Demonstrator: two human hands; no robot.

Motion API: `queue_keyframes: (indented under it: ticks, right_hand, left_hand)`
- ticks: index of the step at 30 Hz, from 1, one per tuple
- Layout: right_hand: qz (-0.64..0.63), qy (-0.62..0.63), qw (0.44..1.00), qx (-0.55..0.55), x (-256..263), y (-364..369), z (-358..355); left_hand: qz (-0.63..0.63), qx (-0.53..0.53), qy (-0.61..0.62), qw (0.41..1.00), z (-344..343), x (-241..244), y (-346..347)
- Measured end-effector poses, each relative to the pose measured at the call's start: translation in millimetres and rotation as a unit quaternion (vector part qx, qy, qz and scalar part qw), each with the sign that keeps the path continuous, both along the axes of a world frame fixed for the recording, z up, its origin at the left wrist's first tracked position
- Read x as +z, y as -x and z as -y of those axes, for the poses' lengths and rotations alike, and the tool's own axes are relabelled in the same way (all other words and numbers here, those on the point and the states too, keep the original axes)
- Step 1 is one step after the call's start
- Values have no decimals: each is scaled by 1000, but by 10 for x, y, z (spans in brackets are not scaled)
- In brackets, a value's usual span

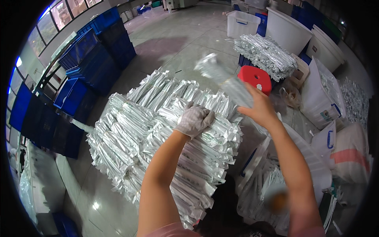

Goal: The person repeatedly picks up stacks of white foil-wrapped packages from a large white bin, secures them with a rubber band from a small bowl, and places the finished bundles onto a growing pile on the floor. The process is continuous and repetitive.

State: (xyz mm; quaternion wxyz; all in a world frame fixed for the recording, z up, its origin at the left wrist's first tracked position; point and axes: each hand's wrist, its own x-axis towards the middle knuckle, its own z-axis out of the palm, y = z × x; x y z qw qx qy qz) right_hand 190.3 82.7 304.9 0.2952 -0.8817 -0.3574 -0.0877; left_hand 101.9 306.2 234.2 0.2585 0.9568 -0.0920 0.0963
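Note:
A large heap of silvery foil packets (118, 136), long and thin and tied in bundles, lies in front of me. My left hand (195, 120), in a pale work glove, rests on the top of the heap with its fingers curled; whether it grips a bundle there I cannot tell. Bare, my right hand (259, 106) holds one banded bundle of silvery packets (229, 86) in the air, right of the heap and blurred by motion. The bundle's far end points up and to the left, and its lower part is partly hidden by the hand.
A red plastic stool (255, 77) stands beyond my right hand, by another packet stack (266, 54). Blue crates (91, 59) are piled at left. White plastic tubs (288, 29) stand at back right, and a lidded white bin (322, 94) at right. More packets (275, 177) lie in a container beside my right arm.

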Motion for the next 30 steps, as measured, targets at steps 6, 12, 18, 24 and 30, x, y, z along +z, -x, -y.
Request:
queue_keyframes:
  ticks: [6,12,18,24,30]
  right_hand:
    - [-66,274,956,86,-646,-213,-735]
    - [114,-138,982,-63,-769,98,49]
    - [-102,-2,907,-408,-1795,1719,2901]
    - [-285,177,660,-672,-2173,2760,5008]
    - [-431,184,647,-602,-2668,2678,5357]
  left_hand:
    - [212,73,51,973,-73,-364,-116]
    - [130,93,27,987,-141,-391,-194]
    - [-9,68,248,966,309,-223,58]
    - [81,11,-24,996,1396,483,1446]
    - [-92,-185,144,968,2737,-300,2110]
